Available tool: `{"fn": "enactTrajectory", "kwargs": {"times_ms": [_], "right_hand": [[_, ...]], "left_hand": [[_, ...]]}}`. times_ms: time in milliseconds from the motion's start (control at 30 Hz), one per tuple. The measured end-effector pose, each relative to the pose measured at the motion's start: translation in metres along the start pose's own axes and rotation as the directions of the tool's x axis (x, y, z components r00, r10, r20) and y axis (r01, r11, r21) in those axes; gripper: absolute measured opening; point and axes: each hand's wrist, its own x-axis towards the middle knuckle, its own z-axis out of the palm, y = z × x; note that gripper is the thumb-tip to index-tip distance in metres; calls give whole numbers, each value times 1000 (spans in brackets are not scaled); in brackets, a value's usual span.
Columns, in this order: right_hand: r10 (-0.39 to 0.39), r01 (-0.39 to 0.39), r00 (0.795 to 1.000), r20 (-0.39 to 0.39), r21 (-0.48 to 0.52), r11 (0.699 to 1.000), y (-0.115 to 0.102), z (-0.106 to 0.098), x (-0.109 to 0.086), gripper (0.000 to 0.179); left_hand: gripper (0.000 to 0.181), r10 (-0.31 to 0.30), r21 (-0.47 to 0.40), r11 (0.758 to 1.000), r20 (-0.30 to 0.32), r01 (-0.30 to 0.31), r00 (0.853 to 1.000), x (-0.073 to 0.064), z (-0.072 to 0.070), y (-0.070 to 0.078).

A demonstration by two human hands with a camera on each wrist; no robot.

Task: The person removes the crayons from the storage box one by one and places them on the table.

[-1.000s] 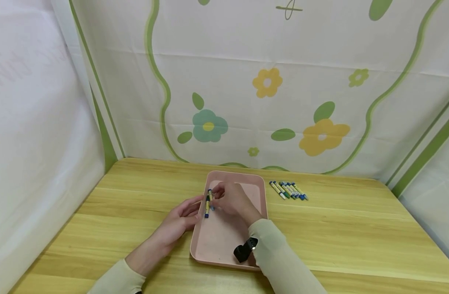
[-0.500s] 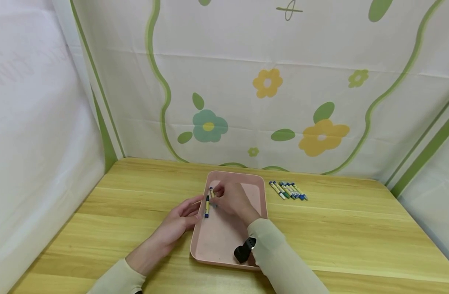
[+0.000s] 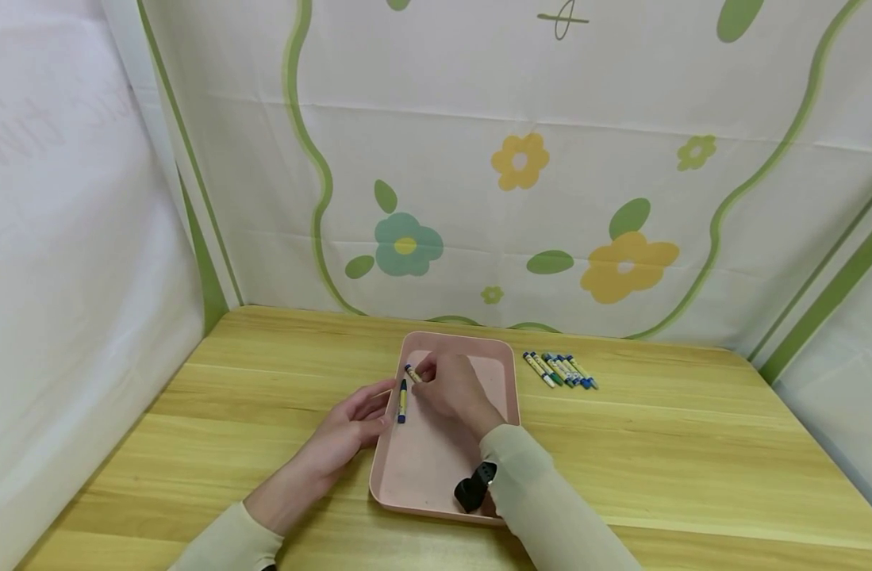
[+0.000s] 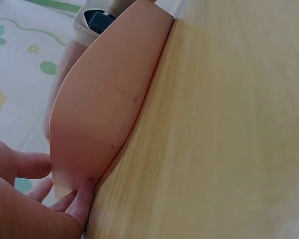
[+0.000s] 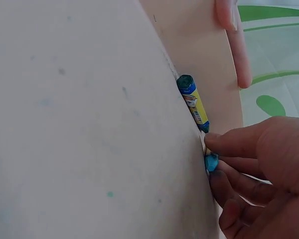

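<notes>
In the head view, my right hand is inside the pink tray. Thumb and fingers pinch a crayon, whose light blue tip shows in the right wrist view; the fingers cover much of it. Another crayon, dark green with a yellow and blue wrapper, lies along the tray's left wall, its end close to the pinched one. My left hand holds the tray's left side, thumb at the rim and fingers against the outer wall, as the left wrist view also shows.
Several more crayons lie side by side on the wooden table, right of the tray. A black device is strapped to the right wrist, above the tray's near end. White flower-printed cloth hangs behind the table.
The pinched crayon has turned: its far end swings from beside the dark green crayon to tilt up and left, and more of it is behind the fingers. The left hand stays put.
</notes>
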Motion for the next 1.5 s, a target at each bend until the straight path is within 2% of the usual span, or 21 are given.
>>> {"fn": "enactTrajectory", "kwargs": {"times_ms": [267, 533, 767, 967, 1300, 1500], "right_hand": [[22, -24, 999, -42, -40, 999, 0, 0, 0, 12], [0, 4, 996, -94, 40, 999, 2, -7, -1, 10], [-3, 14, 995, -95, 114, 993, 1, -14, -3, 15], [-36, 51, 992, -122, 122, 991, 1, -17, -3, 18], [-44, 62, 993, -111, 165, 984, 3, -22, -5, 20], [-35, 53, 994, -108, 174, 983, 2, -22, -4, 21]], "left_hand": [[60, -4, 1, 1000, -5, 4, 1000, 0, 0, 0], [59, 2, 0, 1000, 0, -2, 1000, -1, 0, 0], [58, 1, 5, 1000, 5, -1, 1000, -1, 0, 0], [58, -3, 3, 1000, -9, 3, 1000, 0, 0, 0], [62, -6, -1, 1000, -20, 6, 1000, 1, 1, -1], [61, -6, 6, 1000, -5, 6, 1000, 1, 0, 0]]}}
